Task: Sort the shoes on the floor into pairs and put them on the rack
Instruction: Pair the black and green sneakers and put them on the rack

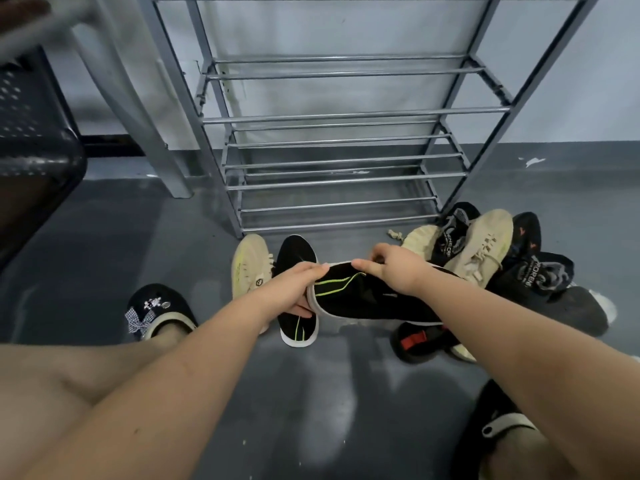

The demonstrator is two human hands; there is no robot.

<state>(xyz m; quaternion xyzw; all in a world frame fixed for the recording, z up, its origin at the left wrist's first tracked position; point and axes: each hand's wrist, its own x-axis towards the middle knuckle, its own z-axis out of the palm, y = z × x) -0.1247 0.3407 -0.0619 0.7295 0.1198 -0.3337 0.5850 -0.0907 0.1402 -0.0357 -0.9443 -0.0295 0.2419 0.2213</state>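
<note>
A black shoe with green stripes and a white sole lies sideways in the air above the floor, held by both hands. My left hand grips its heel end and my right hand pinches its upper edge. Its match, another black shoe with green stripes, stands on the floor beside a beige sneaker, in front of the grey metal rack. The rack's shelves hold no shoes. Right of my hands lies a heap with two beige sneakers and dark shoes.
A black sandal with a red strap lies under my right forearm. My feet wear black slippers, the left one with a bow and the right one near the bottom edge. A chair leg and a dark perforated bin stand at the left.
</note>
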